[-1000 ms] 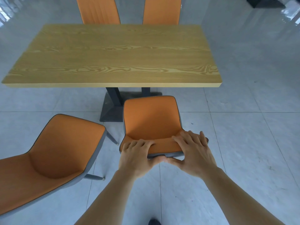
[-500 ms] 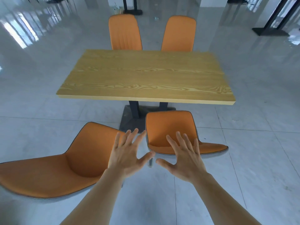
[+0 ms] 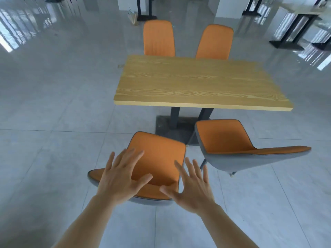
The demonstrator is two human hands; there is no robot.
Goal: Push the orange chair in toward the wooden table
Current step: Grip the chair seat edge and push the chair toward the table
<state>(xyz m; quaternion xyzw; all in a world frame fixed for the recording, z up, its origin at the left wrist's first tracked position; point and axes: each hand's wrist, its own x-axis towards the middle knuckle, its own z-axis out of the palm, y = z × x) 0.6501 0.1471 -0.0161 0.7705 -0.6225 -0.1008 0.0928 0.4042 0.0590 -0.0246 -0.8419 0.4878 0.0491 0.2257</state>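
An orange chair (image 3: 159,154) with a grey shell stands on the floor directly before me, short of the wooden table (image 3: 197,85) and angled slightly left. My left hand (image 3: 121,176) hovers over its backrest, fingers spread, holding nothing. My right hand (image 3: 193,187) hovers by the chair's right edge, also spread and empty. I cannot tell whether either hand touches the chair. A second orange chair (image 3: 231,140) stands to the right, its seat close to the table's near edge.
Two more orange chairs (image 3: 159,38) (image 3: 215,42) sit tucked in at the table's far side. The table's dark pedestal base (image 3: 172,126) rests on the floor under it. Black table frames (image 3: 290,33) stand at the far right. Grey tiled floor spreads to the left.
My hands let go of the right chair's backrest, opened, and shifted left over the other chair. My view swung left and pulled back from the table.
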